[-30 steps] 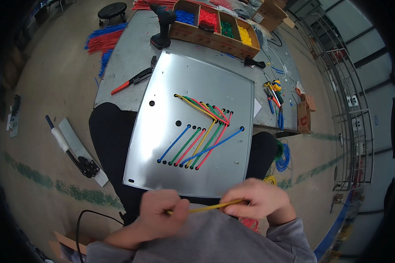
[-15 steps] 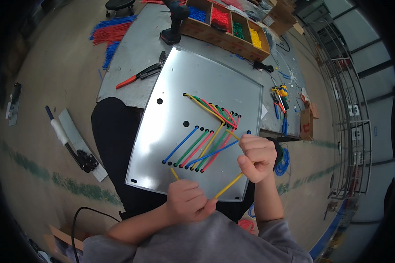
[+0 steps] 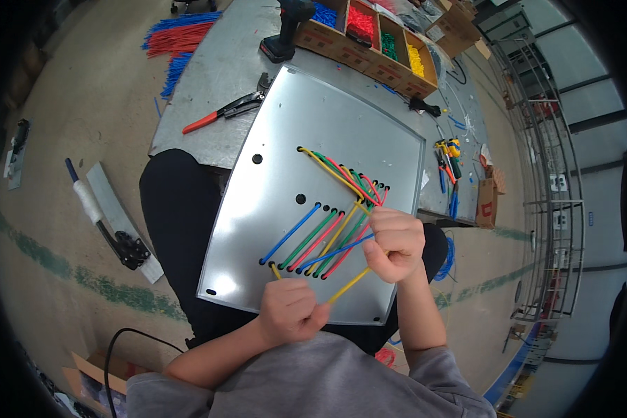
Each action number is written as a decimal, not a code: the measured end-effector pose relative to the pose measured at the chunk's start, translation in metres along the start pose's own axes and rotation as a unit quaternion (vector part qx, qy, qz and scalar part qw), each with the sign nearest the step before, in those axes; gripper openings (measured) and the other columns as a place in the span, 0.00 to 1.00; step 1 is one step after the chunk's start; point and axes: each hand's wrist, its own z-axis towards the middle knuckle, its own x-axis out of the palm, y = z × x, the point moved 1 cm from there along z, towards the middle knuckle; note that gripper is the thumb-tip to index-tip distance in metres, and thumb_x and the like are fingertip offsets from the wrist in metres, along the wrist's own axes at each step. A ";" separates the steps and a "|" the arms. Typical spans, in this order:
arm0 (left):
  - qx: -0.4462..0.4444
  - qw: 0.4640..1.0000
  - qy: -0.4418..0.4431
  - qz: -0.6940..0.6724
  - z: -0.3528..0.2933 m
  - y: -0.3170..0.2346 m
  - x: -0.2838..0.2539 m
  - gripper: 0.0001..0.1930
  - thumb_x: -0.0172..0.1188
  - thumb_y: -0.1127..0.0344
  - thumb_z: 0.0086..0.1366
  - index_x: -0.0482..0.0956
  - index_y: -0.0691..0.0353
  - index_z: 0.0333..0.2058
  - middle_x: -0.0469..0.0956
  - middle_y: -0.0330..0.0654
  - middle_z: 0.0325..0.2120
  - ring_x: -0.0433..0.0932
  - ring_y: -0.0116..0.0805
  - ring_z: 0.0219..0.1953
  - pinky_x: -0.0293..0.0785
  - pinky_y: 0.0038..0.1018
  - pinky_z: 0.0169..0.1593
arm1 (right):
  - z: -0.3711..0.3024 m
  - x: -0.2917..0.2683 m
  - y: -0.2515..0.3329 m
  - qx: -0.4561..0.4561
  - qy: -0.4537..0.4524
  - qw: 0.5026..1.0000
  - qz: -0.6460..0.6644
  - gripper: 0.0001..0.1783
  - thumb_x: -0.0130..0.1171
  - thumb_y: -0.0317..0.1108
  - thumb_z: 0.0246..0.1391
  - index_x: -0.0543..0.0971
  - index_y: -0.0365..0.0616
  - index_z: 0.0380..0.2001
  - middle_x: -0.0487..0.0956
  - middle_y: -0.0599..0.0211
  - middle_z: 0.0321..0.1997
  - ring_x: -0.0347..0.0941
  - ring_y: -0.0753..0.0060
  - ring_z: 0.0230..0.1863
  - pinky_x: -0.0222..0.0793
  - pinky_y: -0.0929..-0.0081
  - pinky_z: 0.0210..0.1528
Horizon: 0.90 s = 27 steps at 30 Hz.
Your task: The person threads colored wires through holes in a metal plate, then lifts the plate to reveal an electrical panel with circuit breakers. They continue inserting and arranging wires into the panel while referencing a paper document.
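Note:
A silver metal panel (image 3: 258, 216) lies tilted across my lap, its far part reaching the table edge. Coloured wires run through its holes: blue, green, red and yellow strands cross the right half. My left hand (image 3: 289, 310) is closed around a yellow wire (image 3: 348, 285) near the panel's front edge. One end of this wire sticks out past the fingers and meets a hole in the lower row. Its other stretch spans to my right hand (image 3: 397, 244), closed on it above the panel's right side. A blue wire (image 3: 341, 249) passes under my right hand, which hides the holes there.
Red-handled crimping pliers (image 3: 223, 113) lie on the table (image 3: 195, 83) beside the panel. Beyond stand a cordless drill (image 3: 285, 31) and a divided cardboard box (image 3: 369, 59) of coloured connectors. Hand tools (image 3: 449, 167) lie at right. A long-handled tool (image 3: 108, 223) is on the floor at left.
My left hand has moved slightly up, and the yellow wire's end, earlier just off the panel's surface, now meets a lower-row hole. My right hand has shifted left, still gripping the wire.

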 end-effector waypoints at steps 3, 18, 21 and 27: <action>-0.006 1.000 0.008 0.014 -0.006 0.003 -0.004 0.20 0.68 0.74 0.56 0.63 0.57 0.16 0.62 0.38 0.14 0.63 0.39 0.15 0.57 0.36 0.18 | 0.001 0.007 -0.005 -0.004 0.013 1.000 0.012 0.23 0.64 0.19 0.46 0.60 0.44 0.09 0.58 0.70 0.13 0.51 0.64 0.15 0.45 0.65 0.22; -0.042 0.999 -0.008 0.030 -0.004 0.005 -0.005 0.21 0.67 0.76 0.60 0.63 0.58 0.17 0.62 0.40 0.14 0.63 0.40 0.14 0.56 0.36 0.19 | -0.010 0.037 -0.040 0.067 -0.048 0.986 0.148 0.23 0.59 0.21 0.58 0.62 0.37 0.12 0.60 0.65 0.14 0.54 0.66 0.17 0.49 0.67 0.22; -0.050 0.999 -0.013 0.017 -0.003 0.008 -0.003 0.21 0.67 0.75 0.60 0.63 0.59 0.17 0.62 0.40 0.14 0.63 0.41 0.14 0.56 0.37 0.19 | -0.010 0.038 -0.041 0.055 -0.064 0.986 0.141 0.26 0.60 0.25 0.62 0.61 0.37 0.13 0.59 0.66 0.14 0.53 0.67 0.18 0.50 0.67 0.23; -0.060 0.998 -0.015 0.011 -0.001 0.009 -0.002 0.21 0.66 0.75 0.61 0.62 0.59 0.16 0.61 0.41 0.13 0.63 0.41 0.14 0.56 0.36 0.18 | -0.009 0.040 -0.048 0.061 -0.061 0.983 0.163 0.23 0.59 0.20 0.59 0.62 0.35 0.13 0.60 0.65 0.14 0.54 0.66 0.17 0.49 0.67 0.22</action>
